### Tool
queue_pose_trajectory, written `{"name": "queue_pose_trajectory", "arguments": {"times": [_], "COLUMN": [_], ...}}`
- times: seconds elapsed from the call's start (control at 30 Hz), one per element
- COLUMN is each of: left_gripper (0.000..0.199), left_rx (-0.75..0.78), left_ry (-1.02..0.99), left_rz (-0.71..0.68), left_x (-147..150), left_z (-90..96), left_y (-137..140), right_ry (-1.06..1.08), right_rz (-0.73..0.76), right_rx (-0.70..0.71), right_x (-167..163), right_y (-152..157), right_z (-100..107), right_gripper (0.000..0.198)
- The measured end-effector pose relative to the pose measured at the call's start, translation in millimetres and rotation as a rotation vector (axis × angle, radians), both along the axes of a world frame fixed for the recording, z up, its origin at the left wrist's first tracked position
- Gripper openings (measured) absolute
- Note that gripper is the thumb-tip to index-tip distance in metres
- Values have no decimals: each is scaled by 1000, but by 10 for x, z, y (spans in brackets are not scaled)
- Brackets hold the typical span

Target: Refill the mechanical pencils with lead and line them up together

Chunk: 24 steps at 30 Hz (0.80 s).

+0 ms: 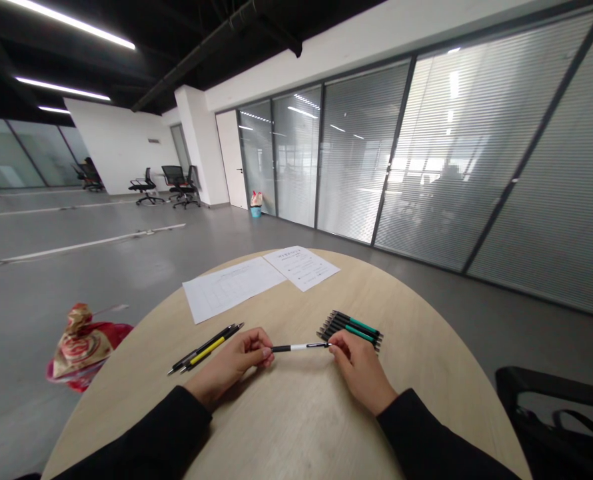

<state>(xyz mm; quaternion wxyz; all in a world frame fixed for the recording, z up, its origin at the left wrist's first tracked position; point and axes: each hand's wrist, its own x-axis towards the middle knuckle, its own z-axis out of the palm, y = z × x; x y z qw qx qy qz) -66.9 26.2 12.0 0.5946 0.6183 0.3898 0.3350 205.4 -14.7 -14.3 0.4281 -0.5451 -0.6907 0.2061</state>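
Clearly, the black-and-white pen (pixel 299 347) depends on two small grips: the left hand (pixel 234 360) pinches its dark end, and the right hand (pixel 359 363) pinches the clip end, fingers drawn together on both. It spans the gap between them, low over the desk (pixel 296 413); whether it touches the wood, I cannot tell. Should one pinch loosen, the pen could swing round the other or drop and roll. Squeezing along its length might press a push button, if that end has one. Just beyond the right hand lies a tight row of pens (pixel 361 325); a careless knuckle could skew it. Likewise, the left wrist sits near the yellow pen (pixel 208 351) and black pen (pixel 214 341), so a backward sweep might scatter them.
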Motion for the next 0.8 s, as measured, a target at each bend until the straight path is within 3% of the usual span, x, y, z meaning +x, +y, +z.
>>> {"name": "queue_pose_trajectory", "arguments": {"times": [0.8], "left_gripper": [27], "left_rx": [7], "left_ry": [9], "left_rz": [-13], "left_x": [-25], "left_z": [-43], "left_y": [32], "right_ry": [-155], "right_rz": [29], "right_rx": [9], "right_x": [-10], "right_y": [-39], "right_z": [67], "right_gripper": [16]}}
